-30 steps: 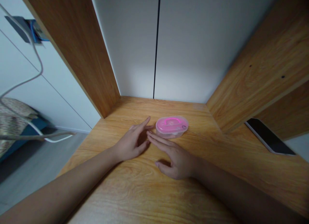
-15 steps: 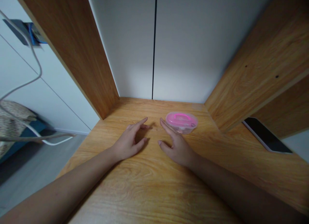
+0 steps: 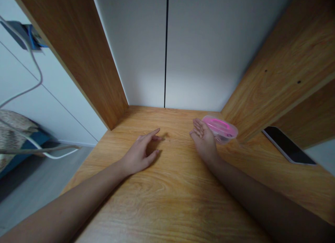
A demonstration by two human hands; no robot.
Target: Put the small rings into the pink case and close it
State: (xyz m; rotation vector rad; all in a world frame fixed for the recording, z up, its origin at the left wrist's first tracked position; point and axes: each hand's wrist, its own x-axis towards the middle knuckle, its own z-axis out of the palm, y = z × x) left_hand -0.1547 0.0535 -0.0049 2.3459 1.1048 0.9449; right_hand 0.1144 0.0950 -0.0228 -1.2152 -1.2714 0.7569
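An oval clear plastic food container (image 3: 221, 129) with a pink lid stands on the wooden table (image 3: 157, 194), near the right-hand panel. Against its left side is the back of my right hand (image 3: 205, 138), palm turned to the left, fingers stretched out and slightly curled, holding nothing. Whether the hand presses on the container or just meets it, I cannot tell exactly. My left hand (image 3: 141, 152) rests on the table left of the middle, thumb and fingers apart, with nothing in it.
A dark-screened phone (image 3: 288, 145) lies on the right, beside a wooden panel (image 3: 272, 72). White cabinet doors (image 3: 193, 61) close off the back. Another wooden panel (image 3: 78, 54) rises at the left, and a white cable (image 3: 36, 61) hangs beyond it.
My right hand has moved right and turned its palm to the left. The container has shifted right, toward the right-hand panel. My left hand has stayed in place.
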